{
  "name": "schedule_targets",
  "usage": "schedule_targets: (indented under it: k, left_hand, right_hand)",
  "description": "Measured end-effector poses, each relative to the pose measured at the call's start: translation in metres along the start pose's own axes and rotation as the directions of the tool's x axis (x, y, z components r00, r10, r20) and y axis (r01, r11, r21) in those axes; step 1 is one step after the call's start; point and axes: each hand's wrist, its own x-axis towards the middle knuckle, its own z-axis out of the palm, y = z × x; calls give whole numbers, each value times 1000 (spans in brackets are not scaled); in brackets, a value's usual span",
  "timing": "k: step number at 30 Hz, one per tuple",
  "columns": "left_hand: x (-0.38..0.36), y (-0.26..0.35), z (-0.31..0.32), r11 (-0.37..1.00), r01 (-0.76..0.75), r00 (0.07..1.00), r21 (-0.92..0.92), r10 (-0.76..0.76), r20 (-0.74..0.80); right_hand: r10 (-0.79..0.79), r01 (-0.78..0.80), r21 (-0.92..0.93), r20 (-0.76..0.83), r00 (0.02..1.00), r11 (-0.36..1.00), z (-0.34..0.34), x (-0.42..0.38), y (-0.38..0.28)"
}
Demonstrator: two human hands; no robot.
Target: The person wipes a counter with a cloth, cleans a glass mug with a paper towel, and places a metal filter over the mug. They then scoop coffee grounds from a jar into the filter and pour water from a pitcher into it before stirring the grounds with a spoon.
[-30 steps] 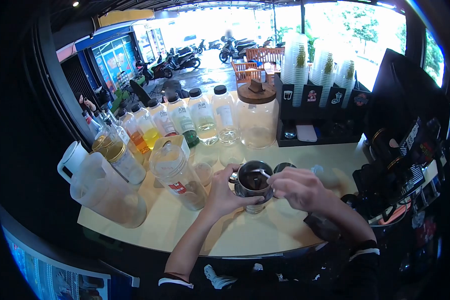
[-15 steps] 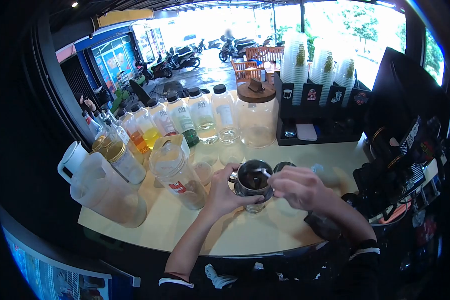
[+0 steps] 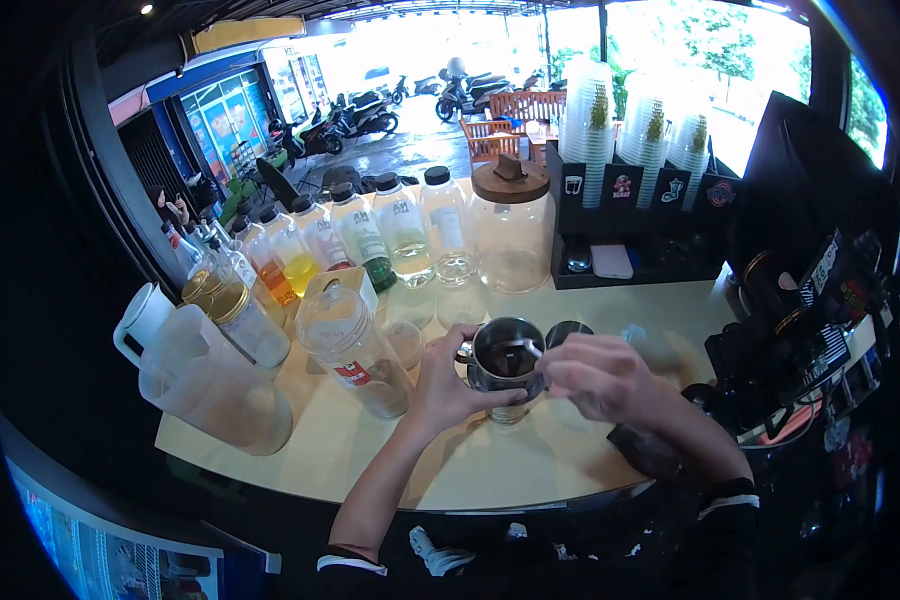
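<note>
My left hand (image 3: 452, 385) curls around a dark, shiny cup (image 3: 510, 382) with a side handle, thumb across its front. Dark contents show inside the rim, and a clear glass base (image 3: 510, 413) shows beneath the cup. Pinched in my right hand (image 3: 602, 375) is a thin silvery spoon (image 3: 530, 347), its lower end inside the cup; the bowl is hidden. Just behind my right hand lies a dark round lid or dish (image 3: 568, 331), partly covered. Left of my left hand stands a clear jar (image 3: 355, 350) with a red label.
Clear bottles (image 3: 402, 235) with black caps line the counter's back, beside a wooden-lidded glass jar (image 3: 512, 240). Stacked plastic cups (image 3: 587, 130) rise from a black holder (image 3: 640, 262). A large clear pitcher (image 3: 215, 380) stands left. Dark equipment (image 3: 800, 340) crowds the right side.
The camera view has shifted slightly. My left hand stays around the cup, and my right hand keeps the spoon in it with only a very small shift.
</note>
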Motion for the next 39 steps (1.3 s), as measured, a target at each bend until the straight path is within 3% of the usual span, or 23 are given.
schedule_targets:
  k: [4, 6, 10, 21, 24, 29, 32, 35, 39]
  left_hand:
    - [0, -3, 1, 1000, 2, 1000, -4, -2, -4]
    - [0, -3, 1, 999, -26, 1000, -39, 25, -5]
    - [-1, -3, 3, 999, 2, 1000, -45, -3, -7]
    - [-1, -3, 2, 1000, -11, 1000, -21, 11, -11]
    - [0, 0, 1, 999, -7, 1000, -49, 7, -5]
    - [0, -2, 1, 1000, -10, 1000, -23, 10, -13]
    - [-1, 1, 1, 1000, 0, 1000, -28, 0, -10]
    - [0, 2, 0, 1000, 17, 1000, -12, -17, -1]
    - [0, 0, 1, 999, -6, 1000, -33, 6, -13]
  right_hand:
    - [-38, 41, 54, -60, 997, 998, 10, 0, 0]
    - [-36, 36, 71, -7, 999, 997, 3, 2, -5]
    - [14, -14, -19, -32, 999, 1000, 7, -1, 2]
    - [-77, 77, -26, -16, 997, 997, 3, -1, -3]
    - [-13, 11, -37, -39, 999, 999, 4, -2, 2]
    - [-46, 50, 59, -60, 997, 997, 5, 2, -2]
    - [10, -10, 1, -2, 1000, 1000, 2, 0, 1]
    - [5, -3, 54, -48, 999, 999, 7, 0, 2]
    - [36, -36, 60, 3, 999, 998, 4, -1, 1]
